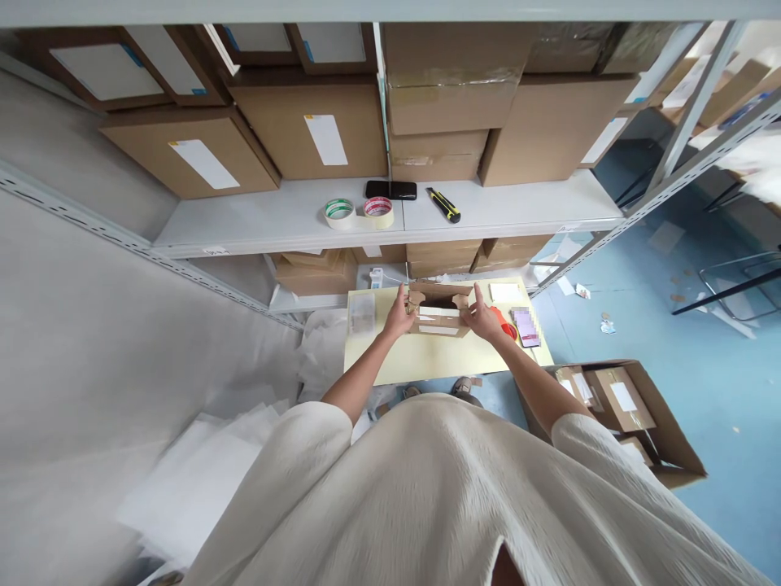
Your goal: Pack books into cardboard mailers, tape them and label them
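A small cardboard box (439, 321) stands on the pale yellow table with its top open and its flaps up. White paper or lining shows inside along the near edge. My left hand (399, 316) grips its left side, the thumb and fingers by the flap there. On the opposite side my right hand (484, 318) holds the right end, its index finger pointing up along the flap. Parts of the fingers are hidden behind the cardboard. Just right of my right hand lies an orange tape dispenser (506, 327), with a phone (525, 327) beside it.
Above the table (378, 366), a grey shelf (500, 213) carries cardboard boxes, tape rolls (339, 213), a black phone-like object (391, 190) and a yellow-black utility knife (444, 205). A large carton (677, 431) with smaller boxes stands on the floor at right.
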A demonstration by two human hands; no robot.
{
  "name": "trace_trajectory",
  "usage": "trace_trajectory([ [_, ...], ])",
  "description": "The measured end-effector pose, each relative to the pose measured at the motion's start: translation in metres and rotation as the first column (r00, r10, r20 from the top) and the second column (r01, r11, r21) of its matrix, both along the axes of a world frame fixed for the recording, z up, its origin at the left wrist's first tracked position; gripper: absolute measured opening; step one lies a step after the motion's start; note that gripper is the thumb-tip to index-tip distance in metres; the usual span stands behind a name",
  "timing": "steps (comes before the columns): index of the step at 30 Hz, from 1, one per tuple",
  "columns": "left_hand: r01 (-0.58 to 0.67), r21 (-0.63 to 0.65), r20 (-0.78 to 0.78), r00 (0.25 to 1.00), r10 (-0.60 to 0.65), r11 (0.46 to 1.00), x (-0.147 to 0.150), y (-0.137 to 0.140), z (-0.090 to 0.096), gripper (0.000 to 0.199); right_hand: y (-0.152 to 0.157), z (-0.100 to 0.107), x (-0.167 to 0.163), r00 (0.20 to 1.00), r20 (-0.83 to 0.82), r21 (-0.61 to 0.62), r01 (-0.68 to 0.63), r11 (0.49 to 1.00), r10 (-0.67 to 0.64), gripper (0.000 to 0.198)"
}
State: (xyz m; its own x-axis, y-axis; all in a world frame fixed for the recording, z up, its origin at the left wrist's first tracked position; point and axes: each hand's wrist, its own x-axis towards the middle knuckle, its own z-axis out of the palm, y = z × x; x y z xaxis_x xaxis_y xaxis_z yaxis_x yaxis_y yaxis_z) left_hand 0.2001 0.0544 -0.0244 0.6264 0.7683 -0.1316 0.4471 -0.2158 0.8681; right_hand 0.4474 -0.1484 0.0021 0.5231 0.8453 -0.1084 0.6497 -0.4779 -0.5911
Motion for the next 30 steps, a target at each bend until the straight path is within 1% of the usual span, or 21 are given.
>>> trace_trajectory([
  [3, 0.048, 0.05, -0.03, 0.998, -0.046, 0.998, -0.002, 0.006, 0.0, 0.118, 0.003, 0.002, 0.002, 0.999, 0.035, -0.028, -0.02, 0.999, 0.021, 0.08],
  [5, 0.097, 0.091, -0.037, 0.995, -0.094, 0.991, -0.004, 0.007, -0.001, 0.113, 0.002, 0.0, 0.002, 0.999, 0.04, -0.037, -0.01, 0.999, 0.011, 0.069],
  [6, 0.118, 0.113, -0.042, 0.993, -0.114, 0.987, -0.005, 0.007, -0.002, 0.106, 0.001, -0.001, 0.002, 0.999, 0.044, -0.037, -0.005, 0.999, 0.007, 0.062],
  [9, 0.155, 0.171, -0.062, 0.987, -0.146, 0.973, -0.007, 0.001, -0.006, 0.076, -0.002, -0.005, -0.001, 0.998, 0.069, -0.024, -0.011, 1.0, 0.013, 0.04],
  [11, 0.161, 0.19, -0.067, 0.986, -0.151, 0.968, -0.008, -0.005, -0.011, 0.064, -0.004, -0.006, -0.003, 0.997, 0.079, -0.007, -0.011, 1.0, 0.012, 0.032],
  [13, 0.164, 0.184, -0.074, 0.985, -0.153, 0.969, -0.01, -0.011, -0.015, 0.06, -0.006, -0.007, -0.005, 0.998, 0.07, 0.006, -0.002, 1.0, 0.002, 0.03],
  [17, 0.176, 0.141, -0.096, 0.982, -0.164, 0.974, -0.011, -0.018, -0.019, 0.062, -0.008, -0.006, -0.009, 1.0, 0.017, 0.026, 0.017, 1.0, -0.017, 0.031],
  [21, 0.172, 0.121, -0.092, 0.983, -0.162, 0.978, -0.012, -0.019, -0.017, 0.063, -0.006, -0.004, -0.011, 0.999, -0.02, 0.043, 0.047, 0.998, -0.047, 0.03],
  [25, 0.18, 0.129, -0.099, 0.981, -0.168, 0.975, -0.011, -0.02, -0.011, 0.064, 0.0, -0.002, -0.01, 0.997, -0.029, 0.032, 0.071, 0.997, -0.07, 0.029],
  [27, 0.187, 0.158, -0.144, 0.976, -0.164, 0.97, -0.01, -0.022, -0.006, 0.064, 0.002, -0.001, -0.009, 0.997, -0.03, 0.032, 0.077, 0.997, -0.076, 0.029],
  [29, 0.192, 0.241, -0.202, 0.969, -0.144, 0.951, -0.006, -0.025, 0.0, 0.064, 0.003, 0.0, -0.01, 0.997, -0.036, 0.032, 0.067, 0.997, -0.066, 0.029],
  [30, 0.209, 0.294, -0.221, 0.964, -0.146, 0.933, -0.003, -0.027, 0.003, 0.063, 0.003, 0.0, -0.01, 0.997, -0.039, 0.03, 0.061, 0.998, -0.06, 0.03],
])
